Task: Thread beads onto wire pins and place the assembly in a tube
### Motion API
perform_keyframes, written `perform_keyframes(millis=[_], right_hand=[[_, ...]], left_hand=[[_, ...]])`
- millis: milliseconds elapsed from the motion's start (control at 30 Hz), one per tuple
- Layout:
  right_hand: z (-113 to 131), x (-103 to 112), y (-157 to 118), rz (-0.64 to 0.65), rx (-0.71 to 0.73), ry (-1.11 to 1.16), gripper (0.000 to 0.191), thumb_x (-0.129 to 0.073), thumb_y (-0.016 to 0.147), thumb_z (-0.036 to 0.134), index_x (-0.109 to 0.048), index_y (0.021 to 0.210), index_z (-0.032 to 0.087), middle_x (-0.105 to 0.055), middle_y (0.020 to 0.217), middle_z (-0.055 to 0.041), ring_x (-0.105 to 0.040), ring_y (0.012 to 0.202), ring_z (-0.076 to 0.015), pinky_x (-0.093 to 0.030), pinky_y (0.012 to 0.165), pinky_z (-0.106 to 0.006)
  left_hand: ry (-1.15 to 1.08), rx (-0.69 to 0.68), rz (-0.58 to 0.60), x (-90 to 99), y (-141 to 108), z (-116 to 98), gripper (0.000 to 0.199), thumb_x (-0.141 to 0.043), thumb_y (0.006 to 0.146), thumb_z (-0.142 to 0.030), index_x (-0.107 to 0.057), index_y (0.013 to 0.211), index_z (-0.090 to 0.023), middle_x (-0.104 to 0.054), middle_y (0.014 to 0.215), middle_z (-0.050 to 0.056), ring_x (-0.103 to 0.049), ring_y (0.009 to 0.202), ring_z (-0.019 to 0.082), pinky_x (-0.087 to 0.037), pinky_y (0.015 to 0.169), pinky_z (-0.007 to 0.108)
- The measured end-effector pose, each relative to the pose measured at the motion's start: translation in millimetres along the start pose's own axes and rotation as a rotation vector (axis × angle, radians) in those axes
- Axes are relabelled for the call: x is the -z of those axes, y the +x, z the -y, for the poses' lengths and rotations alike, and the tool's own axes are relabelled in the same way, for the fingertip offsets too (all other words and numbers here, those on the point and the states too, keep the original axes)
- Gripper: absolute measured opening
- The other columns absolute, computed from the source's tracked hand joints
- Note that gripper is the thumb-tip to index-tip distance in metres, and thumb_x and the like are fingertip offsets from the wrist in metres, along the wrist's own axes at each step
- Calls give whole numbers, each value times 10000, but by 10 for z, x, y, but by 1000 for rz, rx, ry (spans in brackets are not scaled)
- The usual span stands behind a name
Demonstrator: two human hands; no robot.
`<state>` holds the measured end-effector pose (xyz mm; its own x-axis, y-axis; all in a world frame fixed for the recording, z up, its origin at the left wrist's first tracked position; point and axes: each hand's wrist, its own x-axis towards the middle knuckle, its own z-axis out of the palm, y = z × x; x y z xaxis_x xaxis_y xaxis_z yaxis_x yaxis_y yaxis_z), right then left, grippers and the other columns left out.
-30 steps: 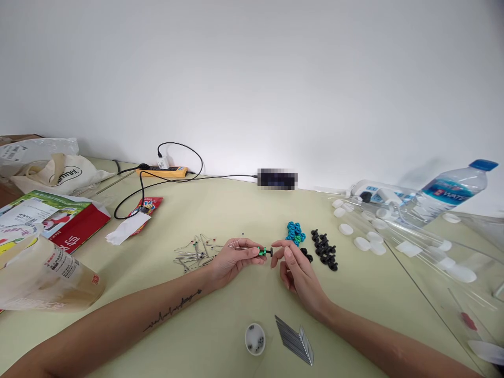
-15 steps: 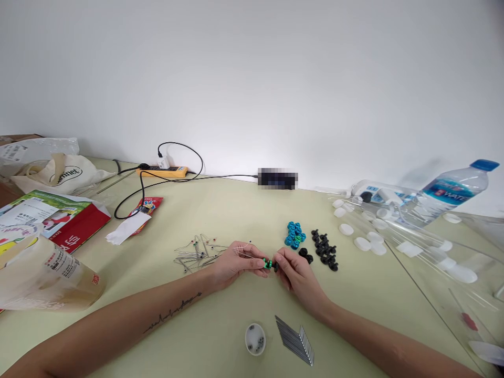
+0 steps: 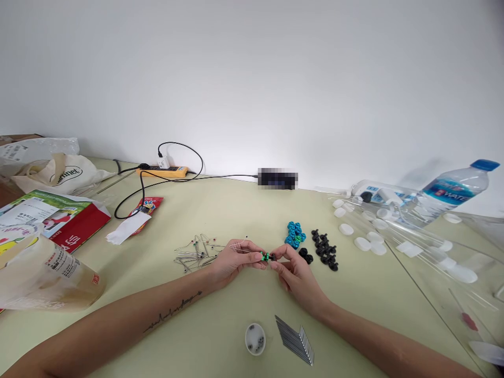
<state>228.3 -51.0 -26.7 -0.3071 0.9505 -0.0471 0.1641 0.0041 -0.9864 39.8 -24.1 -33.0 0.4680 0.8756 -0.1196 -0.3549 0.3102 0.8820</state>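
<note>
My right hand (image 3: 293, 270) has closed in on my left hand (image 3: 236, 257), pushing the black piece against the green bead (image 3: 264, 256).

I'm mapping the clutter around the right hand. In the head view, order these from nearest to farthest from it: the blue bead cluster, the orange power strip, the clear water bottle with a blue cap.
1. The cluster of small blue beads, just beyond the right hand.
2. The orange power strip, far back to the left by the wall.
3. The clear plastic water bottle with a blue cap, at the far right edge.
</note>
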Motion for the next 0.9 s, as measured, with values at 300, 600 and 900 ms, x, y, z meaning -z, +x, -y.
perform_keyframes(millis=[300,600,900], right_hand=[[9,-3,0,12,6,-28,289,-506,863,485,-468,787,209,-437,620,45,-343,449,-79,-246,392,-205],[45,2,-9,45,15,-66,396,-396,922,480,-447,660,188,-435,561,38,-341,444,-76,-252,416,-219],[8,1,-2,40,-4,-31,315,-467,888,474,-456,734,199,-430,586,44,-323,440,-74,-240,393,-208]], left_hand=[[-8,17,11,8,11,10,237,-785,637,-237,-688,803,-98,-688,741,54,-660,670,142,-514,709,256],[9,13,34,11,10,16,256,-781,642,-237,-685,827,-89,-700,770,75,-666,684,155,-519,713,268],[6,21,28,13,4,15,249,-782,641,-240,-686,817,-93,-691,762,68,-663,688,155,-517,698,257]])
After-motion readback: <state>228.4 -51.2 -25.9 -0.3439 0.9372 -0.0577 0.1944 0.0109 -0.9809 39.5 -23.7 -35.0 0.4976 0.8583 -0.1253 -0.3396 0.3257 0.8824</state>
